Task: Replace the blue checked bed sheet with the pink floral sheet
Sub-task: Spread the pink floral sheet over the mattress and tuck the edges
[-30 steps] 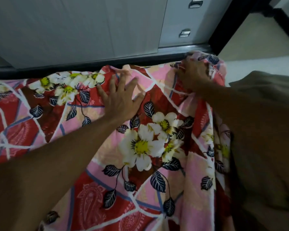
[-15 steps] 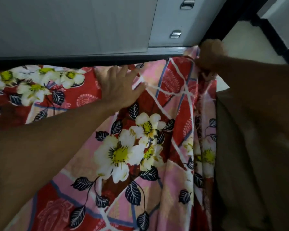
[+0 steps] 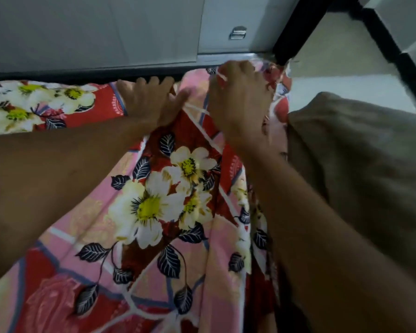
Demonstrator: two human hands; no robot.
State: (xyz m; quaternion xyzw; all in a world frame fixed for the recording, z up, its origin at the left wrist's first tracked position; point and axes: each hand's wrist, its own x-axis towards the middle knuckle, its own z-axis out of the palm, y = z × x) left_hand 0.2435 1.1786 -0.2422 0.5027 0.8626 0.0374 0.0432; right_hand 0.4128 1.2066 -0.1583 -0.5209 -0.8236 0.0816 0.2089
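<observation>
Both bare forearms reach forward across the bed from the lower edge of the view. The left hand lies palm down on the pink floral sheet, fingers straight and spread, their tips at the far edge of the bed and the thumb angled toward the other hand. It presses the cloth flat and grips nothing.

The right hand sits just beside it, knuckles up, with its fingers curled down into the sheet near the far right corner. A white stripe of the print runs over one finger, so it holds a fold of the fabric, though blur hides how much.

The sheet covers the whole bed in view – red and pink panels, white flowers with yellow centres, dark leaves – and is rumpled into long folds between the two arms. Its corner is bunched under and beyond the right hand.

Past the far edge runs a dark strip, then a grey cabinet with a metal handle. A black post stands beside the bed corner, with pale floor to its right. An olive-brown cloth fills the right side, touching the sheet's hanging edge and partly behind the right forearm.
</observation>
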